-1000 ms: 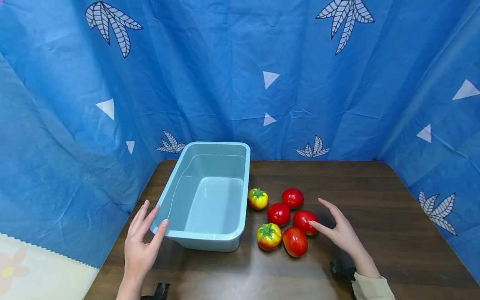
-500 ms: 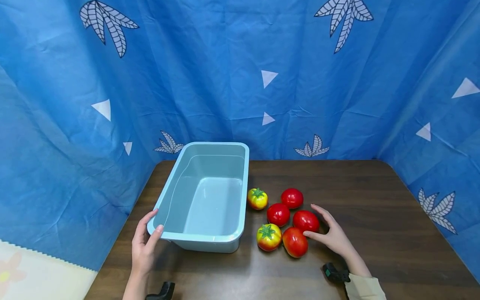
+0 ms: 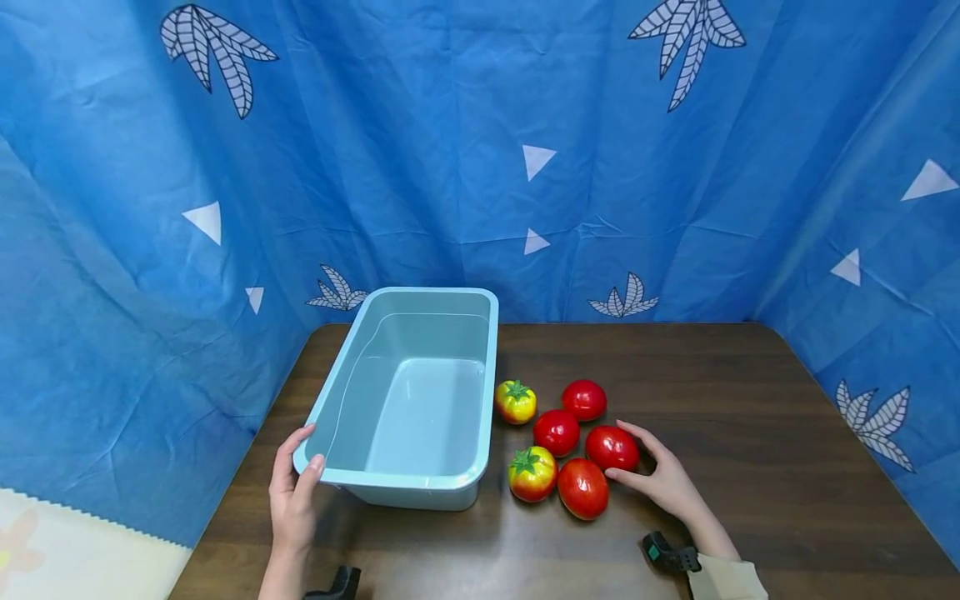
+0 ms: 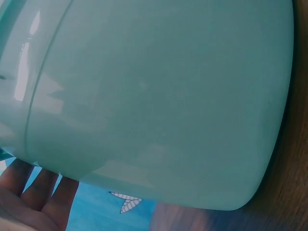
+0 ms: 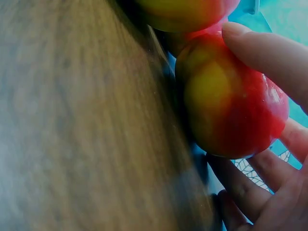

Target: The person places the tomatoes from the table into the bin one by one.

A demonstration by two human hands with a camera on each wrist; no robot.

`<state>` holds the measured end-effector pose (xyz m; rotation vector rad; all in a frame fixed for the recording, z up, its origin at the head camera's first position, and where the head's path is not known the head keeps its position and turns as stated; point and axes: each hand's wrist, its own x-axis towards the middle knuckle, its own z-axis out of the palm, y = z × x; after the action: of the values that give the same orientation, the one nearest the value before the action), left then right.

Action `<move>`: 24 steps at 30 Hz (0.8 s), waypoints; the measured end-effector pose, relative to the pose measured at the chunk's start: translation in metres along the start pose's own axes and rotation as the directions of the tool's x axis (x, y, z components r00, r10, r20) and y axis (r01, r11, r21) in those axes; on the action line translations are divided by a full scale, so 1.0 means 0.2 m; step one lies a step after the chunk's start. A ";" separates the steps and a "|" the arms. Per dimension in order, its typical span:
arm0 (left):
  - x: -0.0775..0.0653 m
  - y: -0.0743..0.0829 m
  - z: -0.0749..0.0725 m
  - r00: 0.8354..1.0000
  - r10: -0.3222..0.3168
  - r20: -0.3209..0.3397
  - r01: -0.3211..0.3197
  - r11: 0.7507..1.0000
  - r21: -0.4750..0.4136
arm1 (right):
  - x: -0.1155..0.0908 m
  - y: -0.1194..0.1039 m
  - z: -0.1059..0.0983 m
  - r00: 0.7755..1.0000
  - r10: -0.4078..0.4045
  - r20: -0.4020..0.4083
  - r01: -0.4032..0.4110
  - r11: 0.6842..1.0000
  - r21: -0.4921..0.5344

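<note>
My left hand grips the near left corner of a light blue plastic tub, thumb at the rim and fingers along the outer side. Its fingers show below the tub wall in the left wrist view. On the right, my right hand holds a glossy red tomato between thumb and fingers. The right wrist view shows this tomato with a yellow-green patch, close to the wooden surface. Beside it lie other red tomatoes and two yellow-red tomatoes with green leafy tops.
The dark wooden table ends at a blue patterned cloth hung behind and along both sides. A cream cloth is at the lower left. Dark wrist devices sit at both wrists.
My left hand moved right and took hold of the tub's corner, which shifted slightly left. My right hand closed round the red tomato; the two front tomatoes slid a little left.
</note>
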<state>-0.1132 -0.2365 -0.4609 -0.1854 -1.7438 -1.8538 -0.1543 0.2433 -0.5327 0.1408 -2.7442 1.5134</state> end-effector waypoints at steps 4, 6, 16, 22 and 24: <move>0.00 0.00 0.00 1.000 0.012 0.000 -0.012 1.000 0.000 | 0.00 0.00 0.00 1.000 0.007 -0.002 -0.007 1.000 0.011; 0.00 0.00 0.00 1.000 0.008 -0.001 -0.008 1.000 0.002 | 0.01 -0.01 0.00 1.000 0.013 -0.003 -0.013 1.000 0.016; 0.01 0.01 0.00 0.999 -0.041 0.000 0.041 0.999 0.036 | 0.02 -0.05 -0.03 1.000 0.015 0.002 -0.015 1.000 0.011; 0.01 0.02 -0.01 0.997 -0.081 -0.003 0.081 0.995 0.053 | 0.05 -0.10 -0.06 1.000 0.014 0.019 -0.014 1.000 0.012; 0.01 0.03 -0.01 0.996 -0.093 -0.005 0.093 0.994 0.062 | 0.06 -0.12 -0.07 1.000 0.006 0.019 -0.006 1.000 0.015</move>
<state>-0.1112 -0.2392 -0.4557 -0.0788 -1.8347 -1.8608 -0.1649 0.2407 -0.5039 0.1482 -2.7510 1.5424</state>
